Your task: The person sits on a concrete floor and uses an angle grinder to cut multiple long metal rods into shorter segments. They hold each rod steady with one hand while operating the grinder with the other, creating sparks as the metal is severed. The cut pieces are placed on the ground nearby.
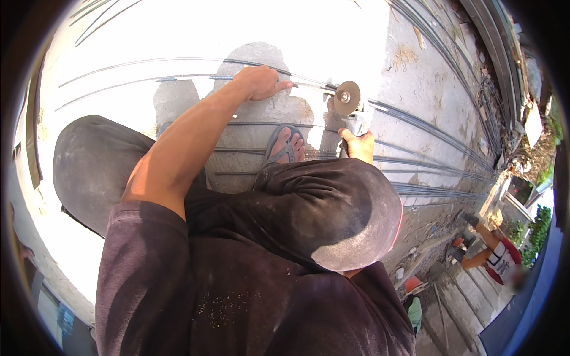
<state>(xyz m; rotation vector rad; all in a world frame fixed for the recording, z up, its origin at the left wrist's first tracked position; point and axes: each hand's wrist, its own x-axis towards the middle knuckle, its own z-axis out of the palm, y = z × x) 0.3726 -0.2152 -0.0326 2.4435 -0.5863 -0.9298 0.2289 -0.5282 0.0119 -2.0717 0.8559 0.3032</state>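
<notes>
My left hand (260,83) is closed on a thin steel rebar (190,78), with one finger stretched out along it to the right. A second long bar runs just beyond this one, close to my knuckles. My right hand (360,145) is wrapped around the body of an angle grinder (355,123), partly hidden behind my right knee. The grinder's round cutting disc (348,98) stands upright over the bars, to the right of my left hand. Whether the disc touches a bar, or is spinning, I cannot tell.
My sandalled foot (287,144) is close beneath the bars. Several more rebars (433,160) fan out to the right across the sunlit concrete (380,53). Another bundle (451,56) lies at the far right. Another person (496,255) is low down at the lower right.
</notes>
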